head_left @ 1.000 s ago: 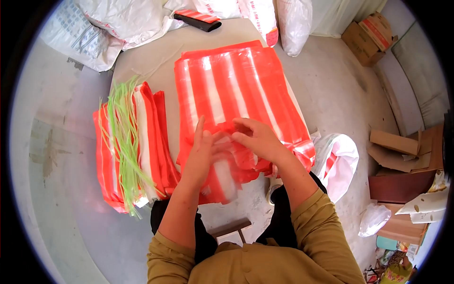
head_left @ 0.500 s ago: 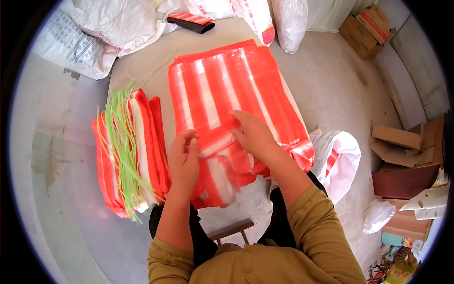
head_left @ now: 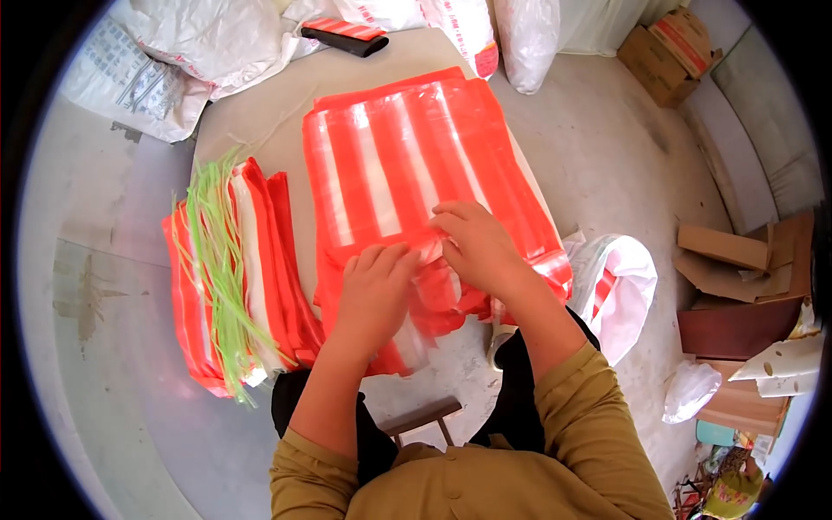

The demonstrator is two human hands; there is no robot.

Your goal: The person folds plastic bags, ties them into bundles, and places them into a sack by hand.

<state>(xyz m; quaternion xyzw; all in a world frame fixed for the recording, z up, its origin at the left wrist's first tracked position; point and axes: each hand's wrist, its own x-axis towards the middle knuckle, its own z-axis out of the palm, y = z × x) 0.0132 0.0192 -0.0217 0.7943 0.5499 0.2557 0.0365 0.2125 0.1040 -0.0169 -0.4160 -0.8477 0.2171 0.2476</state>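
A pile of red-and-white striped plastic bags [head_left: 390, 165] lies in front of me, its near edge loose and crumpled. My left hand [head_left: 374, 290] is at that near edge, fingers curled onto the top bag with the thumb hidden. Close by on the right, my right hand [head_left: 477, 247] pinches the same bag between thumb and fingers. Left of the pile sits a folded bundle of striped bags [head_left: 270, 251], with light green plastic strips [head_left: 221, 286] draped across it.
White sacks [head_left: 204, 43] and a black-and-striped roll [head_left: 345, 36] line the table's far side. An open white sack [head_left: 631, 299] with striped material inside stands right of the table. Cardboard boxes [head_left: 667, 56] sit on the floor farther right. A wooden stool [head_left: 423, 416] is between my legs.
My left hand has moved right and turned palm down onto the bag's near edge, closer to my right hand. The right hand has shifted only slightly.
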